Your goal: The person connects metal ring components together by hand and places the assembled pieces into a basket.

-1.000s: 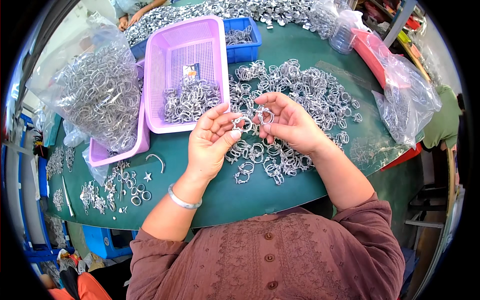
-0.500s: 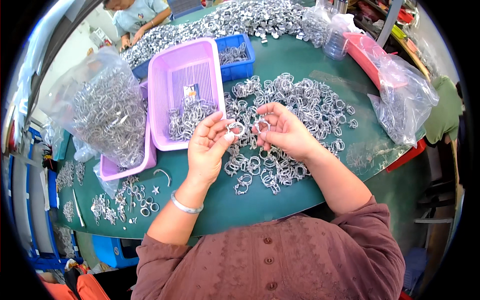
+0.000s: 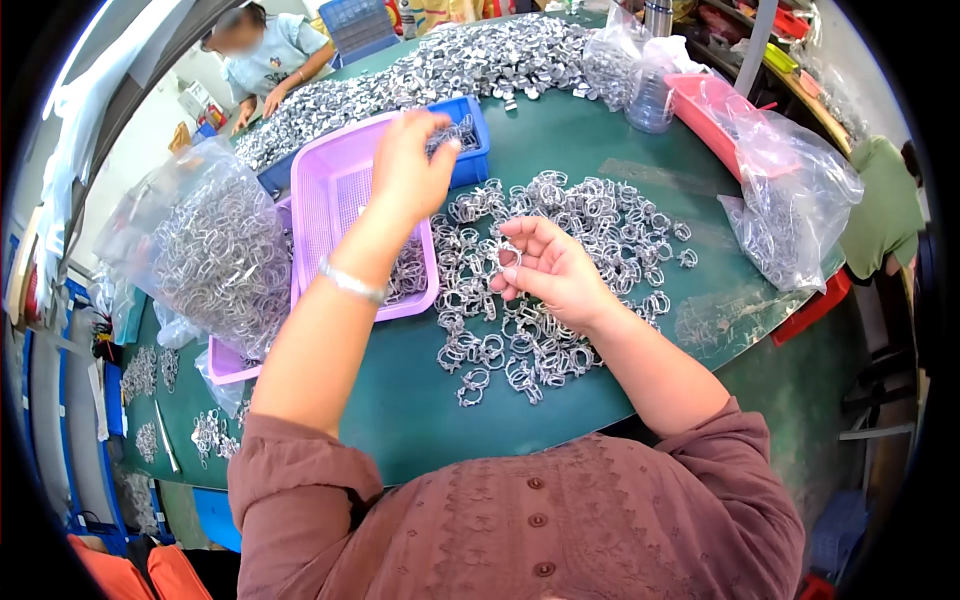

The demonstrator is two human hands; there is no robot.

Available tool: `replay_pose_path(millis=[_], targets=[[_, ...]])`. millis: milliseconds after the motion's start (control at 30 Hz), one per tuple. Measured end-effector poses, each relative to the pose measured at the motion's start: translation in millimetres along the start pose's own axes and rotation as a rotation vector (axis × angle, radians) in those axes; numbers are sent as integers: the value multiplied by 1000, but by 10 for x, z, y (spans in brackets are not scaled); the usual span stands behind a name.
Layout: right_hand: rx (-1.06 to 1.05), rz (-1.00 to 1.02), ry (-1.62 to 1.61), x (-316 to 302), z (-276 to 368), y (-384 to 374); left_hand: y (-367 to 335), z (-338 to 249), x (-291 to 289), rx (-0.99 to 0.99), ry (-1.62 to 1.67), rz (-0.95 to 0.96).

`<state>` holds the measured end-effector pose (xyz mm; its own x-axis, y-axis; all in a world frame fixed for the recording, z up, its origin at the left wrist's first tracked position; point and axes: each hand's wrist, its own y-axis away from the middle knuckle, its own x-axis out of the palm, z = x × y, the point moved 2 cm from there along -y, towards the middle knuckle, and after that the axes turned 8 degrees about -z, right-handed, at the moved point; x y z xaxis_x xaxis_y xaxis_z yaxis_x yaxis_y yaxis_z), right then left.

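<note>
My left hand [image 3: 412, 165] reaches over the far right corner of the purple basket [image 3: 318, 172], beside the blue bin [image 3: 483, 150]. Its thumb and fingers are apart, and silver rings in the bin show behind the gap. I cannot make out a ring in that hand. Between the thumb and fingers of my right hand [image 3: 552, 268] is a silver ring [image 3: 508, 256], held above a spread pile of similar rings [image 3: 600, 210]. More rings lie in the purple basket, partly hidden by my left forearm.
A clear bag of rings [image 3: 215, 250] rests in another purple basket [image 3: 230, 365] at left. A long heap of silver pieces [image 3: 400, 80] runs along the far side, near another person [image 3: 270, 60]. A pink tray [image 3: 700, 105] and plastic bag [image 3: 790, 220] are at right.
My left hand has moved from the middle, where it held a ring, away from me to the blue bin. My right hand stays over the pile with its ring. The view has shifted slightly.
</note>
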<state>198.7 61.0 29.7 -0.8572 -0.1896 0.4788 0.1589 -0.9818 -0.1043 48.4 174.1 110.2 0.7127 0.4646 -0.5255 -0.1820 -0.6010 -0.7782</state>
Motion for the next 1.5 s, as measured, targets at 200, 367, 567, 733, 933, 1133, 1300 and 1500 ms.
replay_pose_path(millis=[200, 367, 567, 733, 933, 1133, 1300, 1500], targets=[[-17, 20, 2, 63, 78, 74, 823, -404, -341, -658, 729, 507], [-22, 78, 82, 153, 61, 115, 1099, -499, -440, -701, 933, 434], [-55, 105, 71, 158, 12, 138, 1185, -578, -431, -715, 1077, 320], [-140, 105, 190, 159, 5, 169, 1247, -594, -425, -673, 1060, 249], [-338, 154, 328, 145, -34, 164, 1365, -528, -395, -667, 1085, 205], [-312, 152, 301, 157, -34, 176, 1410, -479, -402, -376, 897, 107], [-450, 151, 415, 154, -36, 178, 1467, -417, -382, -391, 926, 97], [-546, 128, 539, 137, -54, 175, 1486, -392, -357, -447, 1031, 115]])
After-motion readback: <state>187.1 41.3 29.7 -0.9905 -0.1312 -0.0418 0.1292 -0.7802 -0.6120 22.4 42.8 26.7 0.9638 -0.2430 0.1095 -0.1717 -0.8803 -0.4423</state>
